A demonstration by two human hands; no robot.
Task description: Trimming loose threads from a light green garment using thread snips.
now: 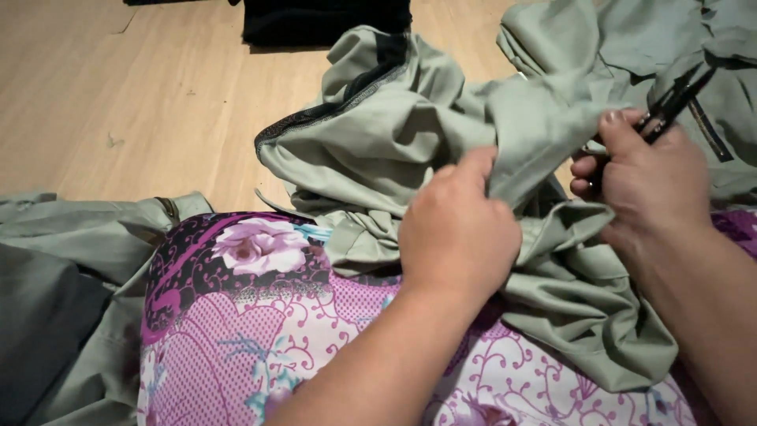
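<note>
A pale wooden floor (118, 87) fills the upper left of the frame, with a dark folded cloth (323, 20) at top centre. At centre, the left hand (457, 229) pinches a fold of sage-green garment (394, 118) bunched over a purple floral lap cloth (252, 315). The right hand (650, 181), at right, grips small dark scissors (670, 102) against the same fabric, apparently trimming it; no containers show.

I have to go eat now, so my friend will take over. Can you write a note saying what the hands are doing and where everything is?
Left hand: pinching a fold of the grey-green garment, pulling it taut.
Right hand: gripping dark scissors, blades pointing up and away, close to the held fold.
The garment lies bunched across the lap, over a pink floral cloth, and spills onto the wooden floor.
Whether any cut has been made cannot be seen.
</note>
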